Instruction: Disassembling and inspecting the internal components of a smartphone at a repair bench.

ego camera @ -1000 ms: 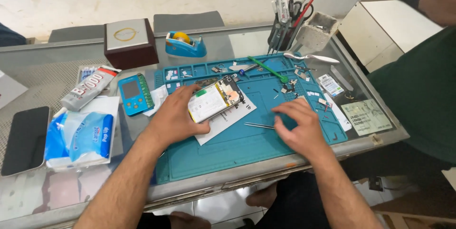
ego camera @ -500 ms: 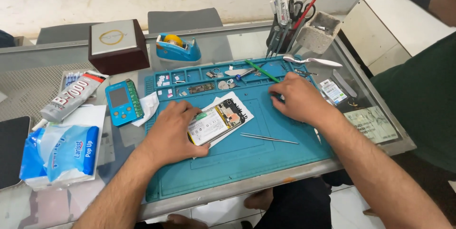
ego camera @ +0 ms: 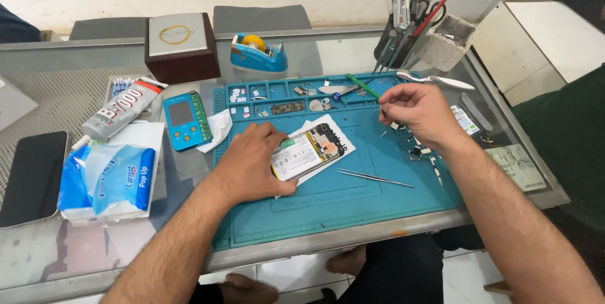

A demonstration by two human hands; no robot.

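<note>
An opened phone with its back off lies on a white sheet in the middle of the blue work mat. My left hand rests on the phone's left end, fingers curled over its edge and holding it down. My right hand hovers over the mat's upper right. Its thumb and forefinger pinch a small dark part, too small to identify. Thin metal tweezers lie on the mat below that hand, to the right of the phone.
Small screws and parts fill the mat's top trays. Around it stand a tool holder, a blue tape dispenser, a brown box, a glue tube, a small blue device, a tissue pack and a black phone.
My right hand has gone from the mat's lower right up to its upper right, and now pinches a small part. My left hand has stayed on the phone.
</note>
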